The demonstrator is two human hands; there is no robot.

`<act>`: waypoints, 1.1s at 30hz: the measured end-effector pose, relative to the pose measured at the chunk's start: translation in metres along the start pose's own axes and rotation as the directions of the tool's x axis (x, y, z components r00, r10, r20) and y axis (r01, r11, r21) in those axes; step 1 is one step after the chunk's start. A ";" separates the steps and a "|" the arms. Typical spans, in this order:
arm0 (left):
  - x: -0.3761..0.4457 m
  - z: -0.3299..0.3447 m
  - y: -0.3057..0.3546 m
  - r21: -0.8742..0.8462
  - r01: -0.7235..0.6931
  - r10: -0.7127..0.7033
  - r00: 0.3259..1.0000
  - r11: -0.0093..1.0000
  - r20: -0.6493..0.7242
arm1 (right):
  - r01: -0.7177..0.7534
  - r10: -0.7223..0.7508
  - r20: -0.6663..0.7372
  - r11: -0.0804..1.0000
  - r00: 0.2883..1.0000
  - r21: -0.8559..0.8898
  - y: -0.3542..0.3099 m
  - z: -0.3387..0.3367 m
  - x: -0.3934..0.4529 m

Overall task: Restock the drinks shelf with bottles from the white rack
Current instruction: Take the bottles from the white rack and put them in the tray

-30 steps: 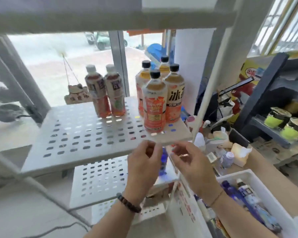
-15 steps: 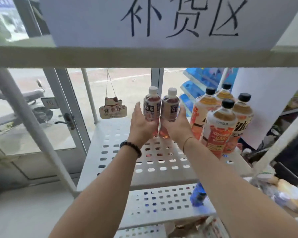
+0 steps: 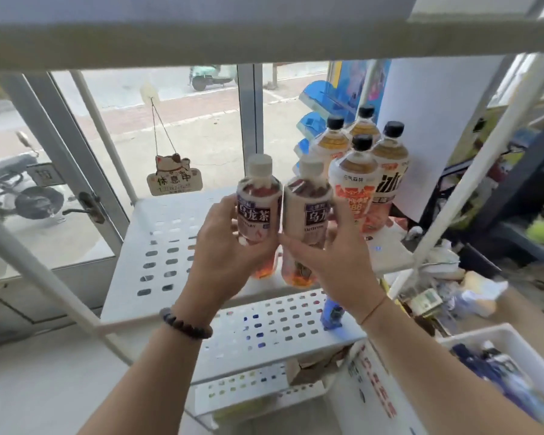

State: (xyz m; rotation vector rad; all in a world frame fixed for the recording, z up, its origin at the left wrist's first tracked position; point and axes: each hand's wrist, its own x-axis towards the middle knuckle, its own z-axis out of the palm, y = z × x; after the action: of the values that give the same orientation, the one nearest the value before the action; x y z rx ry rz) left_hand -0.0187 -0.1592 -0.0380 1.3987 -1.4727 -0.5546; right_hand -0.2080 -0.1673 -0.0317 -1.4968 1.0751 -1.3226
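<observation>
- Both hands have drawn the two bottles forward from the middle of the shelf toward its front edge since half a second ago, and the view has dipped so the handwritten paper sign overhead is out of frame.
- At lower right, a white plastic crate (image 3: 496,335) holds dark blue bottles lying on their sides; their details are blurred.
- On the white perforated metal shelf (image 3: 157,243), four taller orange-labelled, black-capped tea bottles (image 3: 357,180) stand upright in a cluster at the right rear.
- One tier down, a small blue bottle (image 3: 332,313) stands alone on a lower perforated shelf (image 3: 274,328).
- Behind the rack is a glass door with a hanging cat-shaped sign (image 3: 174,177); a parked scooter shows outside.
- Left hand (image 3: 223,255) has its grip clamped on the left white-capped oolong tea bottle with a purple label (image 3: 258,211); right hand (image 3: 330,262) is clamped on its twin oolong bottle (image 3: 308,215).
- Each bottle's long axis is near vertical, cap up, the two touching side by side, bases at the shelf's front edge.
</observation>
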 end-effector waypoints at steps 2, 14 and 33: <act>-0.034 0.016 0.026 -0.008 -0.016 0.017 0.997 1.000 0.071 | -0.039 0.039 0.005 0.999 0.999 -0.003 -0.004 -0.037 -0.034; -0.154 0.286 0.055 0.129 0.209 -0.245 0.807 0.969 0.537 | -0.441 0.376 -0.259 0.854 0.890 -0.275 0.107 -0.293 -0.174; -0.189 0.474 0.054 0.510 0.034 -0.423 0.609 0.860 0.672 | -0.589 0.558 -0.314 0.426 0.769 -0.687 0.226 -0.438 -0.203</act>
State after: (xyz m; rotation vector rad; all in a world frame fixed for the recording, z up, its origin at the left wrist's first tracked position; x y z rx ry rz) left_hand -0.4847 -0.1104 -0.2476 1.8656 -2.2245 -1.1480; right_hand -0.6735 -0.0564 -0.2663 -1.4050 2.1249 -0.3637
